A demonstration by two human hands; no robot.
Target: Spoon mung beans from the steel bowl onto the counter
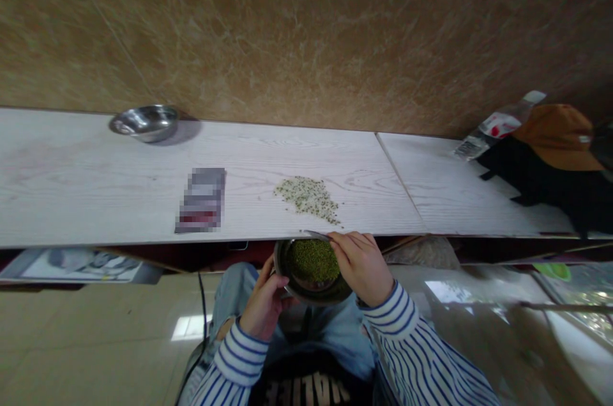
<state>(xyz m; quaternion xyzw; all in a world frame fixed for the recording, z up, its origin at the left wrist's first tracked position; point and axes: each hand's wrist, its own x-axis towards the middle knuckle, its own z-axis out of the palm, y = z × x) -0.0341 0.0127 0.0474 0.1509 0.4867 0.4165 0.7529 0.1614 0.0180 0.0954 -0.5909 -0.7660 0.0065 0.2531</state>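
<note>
A dark metal bowl (287,285) filled with small green beans (312,261) sits just under the white table's near edge (143,227), over my lap. My left hand (263,305) is closed around the bowl's left side and holds it up. My right hand (360,265) rests over the bowl's right rim, fingers pinched on a thin metal tool (316,235) whose tip reaches the table edge. A loose pile of green beans (309,195) lies on the table right above the bowl.
An empty steel bowl (146,122) stands at the table's far left. A blurred flat packet (201,200) lies left of the bean pile. A plastic bottle (498,125), an orange cap (558,135) and a black bag (550,186) occupy the right end.
</note>
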